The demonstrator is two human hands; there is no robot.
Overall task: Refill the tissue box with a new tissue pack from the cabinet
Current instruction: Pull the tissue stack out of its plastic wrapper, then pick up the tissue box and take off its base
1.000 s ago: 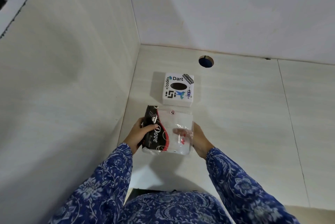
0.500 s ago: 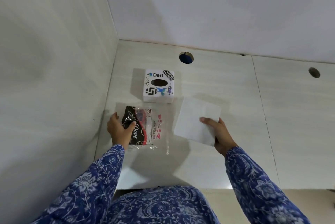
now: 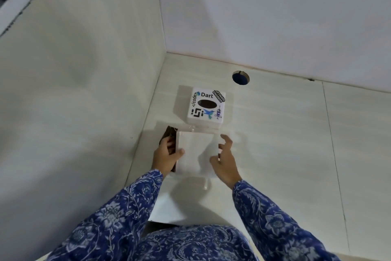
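The white tissue box point(image 3: 206, 110), covered in stickers and with a dark oval slot on top, stands on the pale shelf point(image 3: 275, 144) near the left wall. Just in front of it is a bare white tissue stack point(image 3: 196, 152), held between both hands. My left hand point(image 3: 166, 155) grips the dark plastic wrapper point(image 3: 169, 132) at the stack's left edge, thumb pressed on the stack. My right hand point(image 3: 225, 161) holds the stack's right edge, thumb on top and fingers spread loosely around the side. Most of the wrapper is hidden under the stack.
A round cable hole point(image 3: 240, 77) sits in the shelf behind the box. The left wall panel point(image 3: 84, 91) rises close beside my left hand. The back wall point(image 3: 275, 17) closes the far side. The shelf stretches on to the right.
The right hand pulled the white stack out of the wrapper and off to the right, then brought it back left over the wrapper. The left hand now touches the stack too.
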